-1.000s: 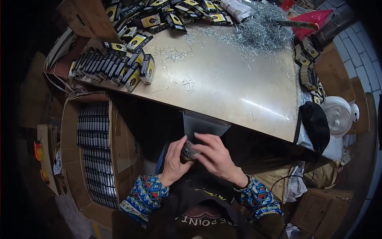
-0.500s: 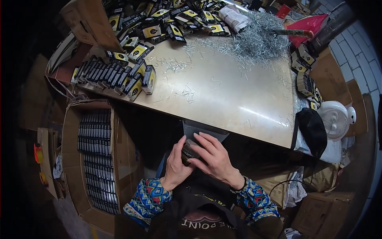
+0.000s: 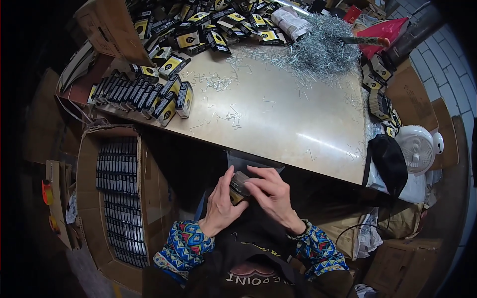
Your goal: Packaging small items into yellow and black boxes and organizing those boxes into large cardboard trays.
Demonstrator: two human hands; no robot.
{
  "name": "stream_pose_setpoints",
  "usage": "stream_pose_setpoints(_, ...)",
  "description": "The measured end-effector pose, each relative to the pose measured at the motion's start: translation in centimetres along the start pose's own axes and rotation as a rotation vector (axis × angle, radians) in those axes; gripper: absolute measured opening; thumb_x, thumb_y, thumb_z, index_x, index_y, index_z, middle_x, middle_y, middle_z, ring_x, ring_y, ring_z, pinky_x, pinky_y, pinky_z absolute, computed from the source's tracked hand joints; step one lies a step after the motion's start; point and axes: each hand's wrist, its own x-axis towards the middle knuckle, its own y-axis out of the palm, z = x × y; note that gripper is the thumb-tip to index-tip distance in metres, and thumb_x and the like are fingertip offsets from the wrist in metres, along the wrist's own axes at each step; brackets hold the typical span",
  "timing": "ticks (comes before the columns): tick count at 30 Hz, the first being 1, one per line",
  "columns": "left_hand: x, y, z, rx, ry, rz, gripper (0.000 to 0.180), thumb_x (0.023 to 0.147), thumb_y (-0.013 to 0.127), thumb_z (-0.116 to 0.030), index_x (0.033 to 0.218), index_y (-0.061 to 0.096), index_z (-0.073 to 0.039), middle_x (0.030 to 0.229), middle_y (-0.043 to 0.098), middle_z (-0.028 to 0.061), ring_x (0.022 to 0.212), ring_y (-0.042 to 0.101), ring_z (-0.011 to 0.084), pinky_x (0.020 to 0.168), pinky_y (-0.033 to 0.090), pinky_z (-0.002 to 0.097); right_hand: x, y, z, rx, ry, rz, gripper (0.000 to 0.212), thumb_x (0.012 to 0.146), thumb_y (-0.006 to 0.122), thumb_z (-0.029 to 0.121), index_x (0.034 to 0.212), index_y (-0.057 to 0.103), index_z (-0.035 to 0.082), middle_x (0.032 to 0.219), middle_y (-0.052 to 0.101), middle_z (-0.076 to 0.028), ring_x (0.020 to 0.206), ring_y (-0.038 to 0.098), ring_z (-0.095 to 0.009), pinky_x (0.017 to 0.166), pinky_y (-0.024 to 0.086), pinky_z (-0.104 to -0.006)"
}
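Note:
Just in front of my body, below the table's front edge, I hold a small dark box (image 3: 239,184) with a yellow patch low on it. My left hand (image 3: 221,204) is closed round its left side, the thumb along its lower end. At the right edge of the box, my right hand (image 3: 272,195) pinches with thumb and forefinger. Part of the box is hidden behind my fingers. Similar black and yellow boxes (image 3: 144,97) stand in a row on the table (image 3: 278,119), at its left front.
A heap of such boxes (image 3: 189,39) covers the table's back left. Bent metal wire pieces (image 3: 328,52) pile up at the back right, with more scattered around. An open carton (image 3: 151,208) packed with boxes stands at my left. A white fan (image 3: 416,149) is at the right.
My right hand's fingers have drawn back from over the box to its right edge, so more of its dark face and yellow patch shows. My left hand has barely moved.

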Motion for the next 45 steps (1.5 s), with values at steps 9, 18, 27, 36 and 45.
stream_pose_setpoints(9,0.2,0.7,0.6,-0.025,0.104,-0.087,0.072,0.07,0.08,-0.009,0.128,0.038,-0.005,0.119,0.055,0.0234,0.102,0.061,0.044,0.085,0.052,0.0455,-1.9,0.8,-0.2,-0.038,-0.112,-0.01,0.026,0.078,0.075,0.004,0.104,0.07,-0.001,0.118,0.064,-0.022,0.1,0.065,-0.034,0.083,0.054,-0.036)
stream_pose_setpoints(18,0.7,0.4,-1.1,0.119,-0.088,-0.12,0.075,0.067,0.084,-0.017,0.128,0.042,-0.002,0.108,0.058,0.0222,0.096,0.062,0.0418,0.077,0.052,0.0453,-2.6,1.5,0.2,0.894,0.382,0.025,0.023,0.096,0.058,0.003,0.115,0.066,-0.008,0.127,0.061,-0.022,0.117,0.059,-0.022,0.102,0.044,-0.0306)
stream_pose_setpoints(27,1.0,0.7,-1.7,0.138,-0.15,-0.087,0.065,0.069,0.079,-0.012,0.123,0.045,-0.002,0.103,0.06,0.0208,0.095,0.062,0.0414,0.075,0.052,0.0451,-1.9,2.1,1.0,0.509,0.443,-0.055,0.018,0.091,0.066,0.003,0.106,0.071,-0.005,0.111,0.07,-0.014,0.099,0.066,-0.014,0.087,0.052,-0.0249)
stream_pose_setpoints(36,0.6,1.0,-1.1,0.13,-0.077,-0.013,0.057,0.074,0.075,-0.011,0.12,0.043,0.001,0.1,0.056,0.0204,0.094,0.059,0.0406,0.074,0.05,0.0463,-1.9,2.4,1.5,0.338,0.453,-0.184,0.02,0.088,0.069,0.002,0.107,0.071,-0.004,0.097,0.074,-0.011,0.084,0.067,-0.009,0.075,0.055,-0.0221)
stream_pose_setpoints(45,3.2,-0.4,-3.0,0.008,-0.076,0.046,0.056,0.078,0.071,-0.008,0.125,0.04,0.0,0.107,0.055,0.0238,0.098,0.058,0.0437,0.08,0.049,0.0437,-0.6,3.0,0.2,-0.253,-0.247,-0.311,0.02,0.083,0.065,-0.009,0.103,0.066,-0.007,0.101,0.07,-0.022,0.088,0.071,-0.032,0.078,0.057,-0.0346)
